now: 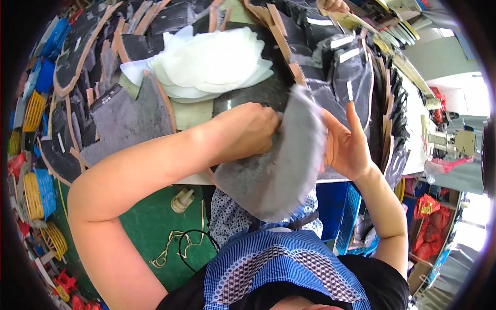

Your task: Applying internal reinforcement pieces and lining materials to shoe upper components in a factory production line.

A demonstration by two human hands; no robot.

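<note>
In front of my body hangs a grey, fuzzy-lined piece of material (289, 160), curved like a boot upper, its right edge blurred by motion. My left hand (253, 129) is closed in a fist against its inner left side, gripping it. On the other side, my right hand (349, 147) lies with fingers stretched along the piece's right edge and the thumb pointing away from it. Just beyond my left hand lies a pile of translucent white rounded sheets (212, 62). A second grey fuzzy piece (132, 116) rests left of that pile.
Stacks of black pieces with tan edges (341, 82) cover much of the table on both sides. Yellow baskets (33, 111) stand at far left. A sewing machine (462, 142) is at right. Another person's hand (335, 5) shows at the top. Green floor (139, 222) lies below.
</note>
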